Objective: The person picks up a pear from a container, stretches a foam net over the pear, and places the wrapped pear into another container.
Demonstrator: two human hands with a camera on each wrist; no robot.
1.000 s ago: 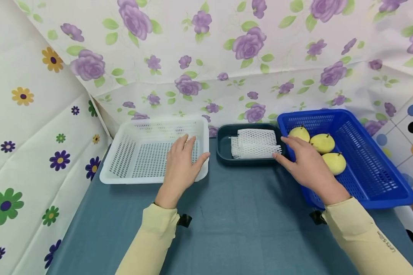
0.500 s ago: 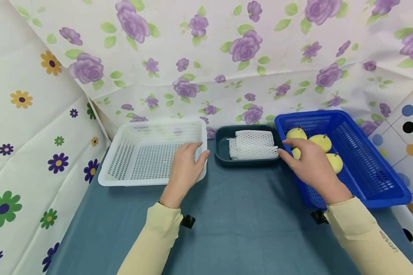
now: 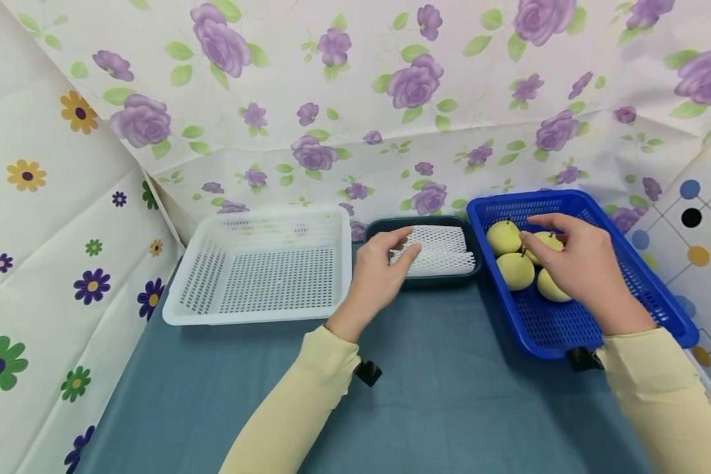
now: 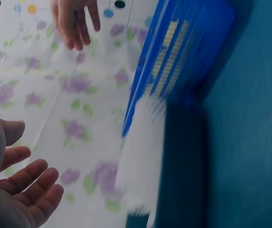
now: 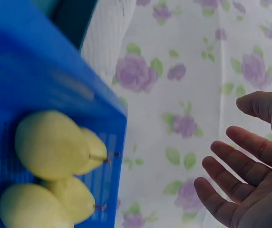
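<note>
My left hand (image 3: 379, 270) hovers at the left end of a dark green tray (image 3: 435, 282), fingers loosely bent and holding nothing. White foam net sleeves (image 3: 441, 260) lie in that tray; in the left wrist view the sleeves (image 4: 140, 156) stand apart from the hand (image 4: 26, 187). Over the blue basket (image 3: 551, 332) is my right hand (image 3: 589, 270), thumb and fingers spread apart with nothing between them. Several yellow pears (image 3: 514, 271) sit in the basket beneath it, partly hidden by the hand. The right wrist view shows the pears (image 5: 50, 145) beside the relaxed hand (image 5: 247, 166).
A white perforated basket (image 3: 278, 283) stands on the left of the blue-grey table (image 3: 426, 395). Behind everything rises a flower-printed sheet (image 3: 355, 85), with more patterned sheets at both sides. The tray sits between the two baskets, close to the blue one.
My left hand has moved right, from above the white basket to the tray's left end. My right hand has shifted right from the tray's edge to above the pears.
</note>
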